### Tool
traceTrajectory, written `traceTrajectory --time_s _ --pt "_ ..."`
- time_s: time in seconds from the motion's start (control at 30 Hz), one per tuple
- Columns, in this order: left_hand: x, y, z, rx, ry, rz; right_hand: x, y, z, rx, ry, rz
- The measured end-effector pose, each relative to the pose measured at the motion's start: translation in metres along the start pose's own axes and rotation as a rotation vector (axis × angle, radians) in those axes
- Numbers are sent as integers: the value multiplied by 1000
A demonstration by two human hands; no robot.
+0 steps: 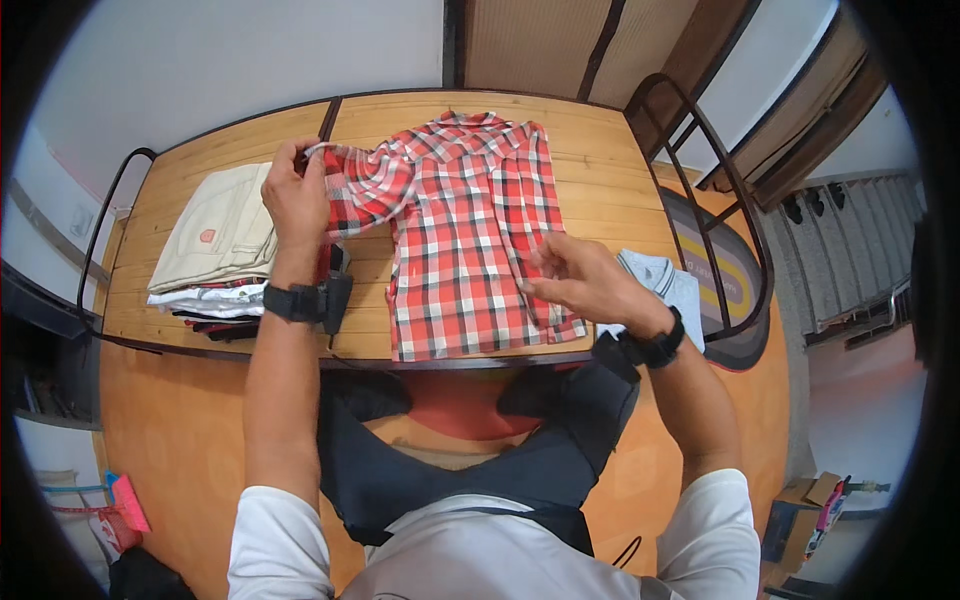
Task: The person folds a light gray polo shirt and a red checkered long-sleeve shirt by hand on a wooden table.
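Note:
A red, black and white plaid shirt (465,255) lies on the slatted wooden table (600,165), its collar toward the far edge. My left hand (298,191) pinches the cuff end of the left-side sleeve and holds it raised. The other sleeve lies lengthwise over the body of the shirt. Over its lower end hovers my right hand (577,281), with thumb and fingers apart; whether it touches the cloth is hard to tell. A pile of folded clothes with cream trousers (217,225) on top sits left of my left hand. A light grey collared shirt (679,292) lies at the right, partly behind my right wrist.
Dark metal rails (739,202) rise at both table ends. A small dark object (341,259) stands beside the clothes pile, partly hidden by my left wrist. An oval mat (694,217) lies on the floor at the right, near stairs (847,247). A cardboard box (795,525) stands lower right.

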State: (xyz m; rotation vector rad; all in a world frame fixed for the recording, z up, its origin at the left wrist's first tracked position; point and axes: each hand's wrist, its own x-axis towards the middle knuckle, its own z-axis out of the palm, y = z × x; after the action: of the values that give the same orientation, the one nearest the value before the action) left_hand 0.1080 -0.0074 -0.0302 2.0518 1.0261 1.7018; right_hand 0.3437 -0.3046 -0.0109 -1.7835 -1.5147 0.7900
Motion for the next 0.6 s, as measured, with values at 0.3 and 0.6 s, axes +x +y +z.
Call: traceTrajectory --time_s 0.3,0.6 --pt "24 -2 20 -422 -281 -375 93 -51 38 -47 65 -146" --pt "16 27 23 -718 -595 -584 181 -88 75 -276 286 -260"
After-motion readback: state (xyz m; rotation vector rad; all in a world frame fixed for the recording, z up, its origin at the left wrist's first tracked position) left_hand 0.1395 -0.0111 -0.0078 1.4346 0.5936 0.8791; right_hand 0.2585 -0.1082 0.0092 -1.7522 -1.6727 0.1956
